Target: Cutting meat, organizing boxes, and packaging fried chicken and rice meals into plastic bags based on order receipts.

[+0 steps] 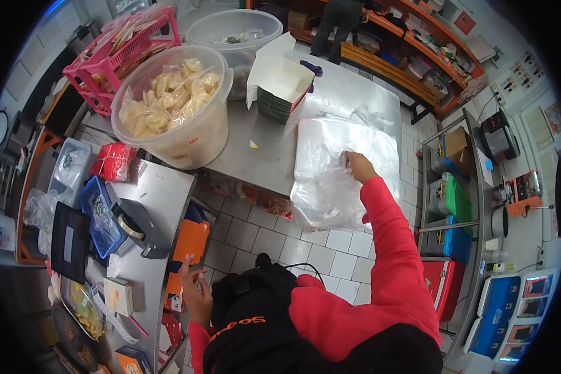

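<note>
My right hand (359, 167) reaches out over a stack of clear plastic bags (327, 145) on the steel table (266, 161). Its fingertips pinch a loose, crumpled clear plastic bag (334, 187) on top of the stack. The front of the stack hangs past the table's near edge. Lower down on the left, my left hand (196, 290) is raised beside the side counter (138, 276), fingers apart and holding nothing. Nested folded cardboard boxes (276, 100), white inside and dark green outside, stand behind the bags.
A large plastic tub (187, 145) of pale food in knotted bags stands left, with a second tub (236, 35) behind. A tape dispenser (140, 233), blue basket (96, 229) and tablet (70, 243) occupy the side counter. Shelving (472, 187) lines the right; a person (336, 28) stands behind.
</note>
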`<state>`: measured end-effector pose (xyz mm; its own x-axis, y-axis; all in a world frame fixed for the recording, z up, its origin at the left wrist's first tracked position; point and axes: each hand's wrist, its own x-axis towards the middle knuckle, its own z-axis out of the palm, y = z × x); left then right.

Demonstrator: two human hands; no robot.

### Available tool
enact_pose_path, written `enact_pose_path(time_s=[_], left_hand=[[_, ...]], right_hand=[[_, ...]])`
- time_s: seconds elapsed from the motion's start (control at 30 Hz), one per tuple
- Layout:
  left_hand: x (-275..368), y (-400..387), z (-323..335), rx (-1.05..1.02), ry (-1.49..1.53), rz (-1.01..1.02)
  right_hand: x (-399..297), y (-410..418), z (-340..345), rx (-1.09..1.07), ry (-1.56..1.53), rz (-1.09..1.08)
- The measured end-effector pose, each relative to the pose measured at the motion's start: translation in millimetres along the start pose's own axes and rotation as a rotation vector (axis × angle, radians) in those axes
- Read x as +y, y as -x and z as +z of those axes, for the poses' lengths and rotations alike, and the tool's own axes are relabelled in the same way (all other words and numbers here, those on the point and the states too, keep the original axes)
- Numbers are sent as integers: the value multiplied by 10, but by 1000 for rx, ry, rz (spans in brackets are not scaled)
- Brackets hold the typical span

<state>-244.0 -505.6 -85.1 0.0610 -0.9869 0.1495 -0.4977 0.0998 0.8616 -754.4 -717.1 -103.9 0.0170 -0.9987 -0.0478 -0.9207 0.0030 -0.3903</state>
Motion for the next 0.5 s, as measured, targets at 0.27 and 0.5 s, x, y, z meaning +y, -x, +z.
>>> enact_pose_path(time_s=[0.27,0.5], left_hand=[[128,-149,151,-50,-4,-87],[381,-424,364,-444,-78,-19]], right_hand=[[95,-94,-166,21,147,38],[-718,260,-1256,592,-227,65]])
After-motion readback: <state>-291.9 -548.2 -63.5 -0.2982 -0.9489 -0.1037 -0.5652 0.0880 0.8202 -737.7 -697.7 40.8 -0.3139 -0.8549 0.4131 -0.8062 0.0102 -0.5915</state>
